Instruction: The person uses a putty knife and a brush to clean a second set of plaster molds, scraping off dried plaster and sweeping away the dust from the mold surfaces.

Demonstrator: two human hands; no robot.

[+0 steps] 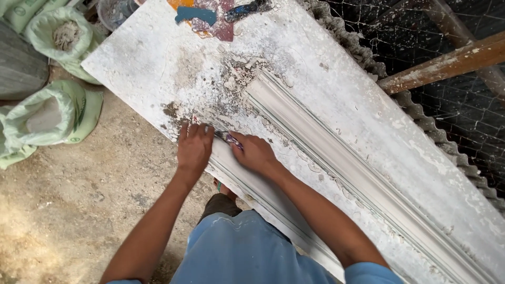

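My left hand (193,148) presses flat and open on the near moulding strip (231,168) at the white table's (152,58) edge, my right hand (256,153) beside it grips a small scraper (233,140), with green sacks (50,113) lying beyond.

Green sacks (50,113) on dirt floor; wooden beam (444,66); wire mesh (468,110), possibly cobwebbed; corrugated sheet (421,126).

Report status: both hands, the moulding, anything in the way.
Left hand flat on white worktable. Right hand gripping small tool at near plaster moulding. Plaster crumbs ahead; second moulding alongside.
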